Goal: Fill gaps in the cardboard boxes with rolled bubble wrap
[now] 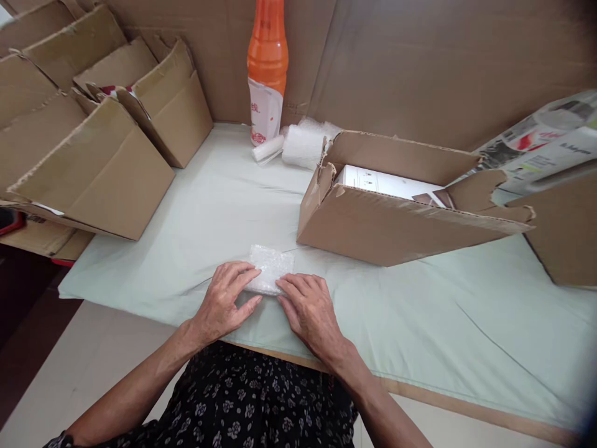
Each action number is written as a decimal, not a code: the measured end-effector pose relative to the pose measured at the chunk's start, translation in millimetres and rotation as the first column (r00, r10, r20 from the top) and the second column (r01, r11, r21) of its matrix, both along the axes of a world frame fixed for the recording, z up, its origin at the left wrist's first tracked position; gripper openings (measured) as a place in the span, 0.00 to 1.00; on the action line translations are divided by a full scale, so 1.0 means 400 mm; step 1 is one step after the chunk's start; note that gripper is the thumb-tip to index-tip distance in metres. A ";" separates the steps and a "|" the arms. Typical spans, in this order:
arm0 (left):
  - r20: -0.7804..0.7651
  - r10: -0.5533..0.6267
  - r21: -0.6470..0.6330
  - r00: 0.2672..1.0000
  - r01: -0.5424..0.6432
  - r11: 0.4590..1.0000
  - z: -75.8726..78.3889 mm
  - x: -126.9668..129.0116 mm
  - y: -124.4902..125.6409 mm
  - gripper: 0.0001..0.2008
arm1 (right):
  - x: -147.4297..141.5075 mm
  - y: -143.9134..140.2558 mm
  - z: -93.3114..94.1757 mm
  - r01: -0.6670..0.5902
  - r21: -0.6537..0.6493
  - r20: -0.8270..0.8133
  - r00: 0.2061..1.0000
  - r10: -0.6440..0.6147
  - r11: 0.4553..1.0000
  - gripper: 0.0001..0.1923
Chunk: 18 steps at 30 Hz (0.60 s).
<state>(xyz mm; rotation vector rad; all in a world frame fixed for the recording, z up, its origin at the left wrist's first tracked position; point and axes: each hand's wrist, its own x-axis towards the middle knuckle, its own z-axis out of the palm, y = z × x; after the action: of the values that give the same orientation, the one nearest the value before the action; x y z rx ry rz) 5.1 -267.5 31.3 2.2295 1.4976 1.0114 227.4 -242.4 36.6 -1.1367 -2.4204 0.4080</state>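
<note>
A small folded piece of clear bubble wrap (272, 262) lies flat near the front edge of the cloth-covered table. My left hand (226, 298) holds its left end, fingertips on top and thumb at the near edge. At the right end, my right hand (310, 305) grips it with bent fingers, the thumb close beneath them. Whether anything is wrapped inside cannot be made out.
An open cardboard box (373, 230) with white boxes inside stands to the right. More bubble wrap (305, 144) lies behind, beside an orange bottle (268, 62). Several open cardboard boxes (107, 168) crowd the left. Plastic-wrapped packs (545, 140) rest at far right.
</note>
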 end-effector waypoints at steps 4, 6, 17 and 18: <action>0.087 -0.064 -0.079 0.994 0.071 0.994 0.013 -0.009 -0.026 0.21 | 0.018 -0.018 0.012 -0.049 -0.151 -0.111 0.993 0.032 0.987 0.11; 0.071 -0.040 -0.076 0.997 0.045 0.996 0.009 -0.005 -0.023 0.18 | 0.022 -0.029 0.022 -0.011 -0.122 -0.080 0.997 0.002 0.992 0.13; 0.273 0.300 -0.382 0.914 -0.184 0.906 0.008 -0.009 -0.044 0.19 | -0.005 0.008 -0.026 0.109 -0.072 -0.181 0.976 -0.121 0.991 0.10; 0.346 0.350 -0.471 0.871 -0.161 0.867 0.012 -0.005 -0.053 0.23 | -0.006 0.008 -0.025 0.133 -0.085 -0.222 0.964 -0.149 0.987 0.10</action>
<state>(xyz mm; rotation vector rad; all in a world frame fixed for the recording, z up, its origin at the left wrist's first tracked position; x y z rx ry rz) 3.2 -288.7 35.9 1.4180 1.6464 1.0299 225.2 -239.4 26.8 -1.2118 -2.1278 0.5482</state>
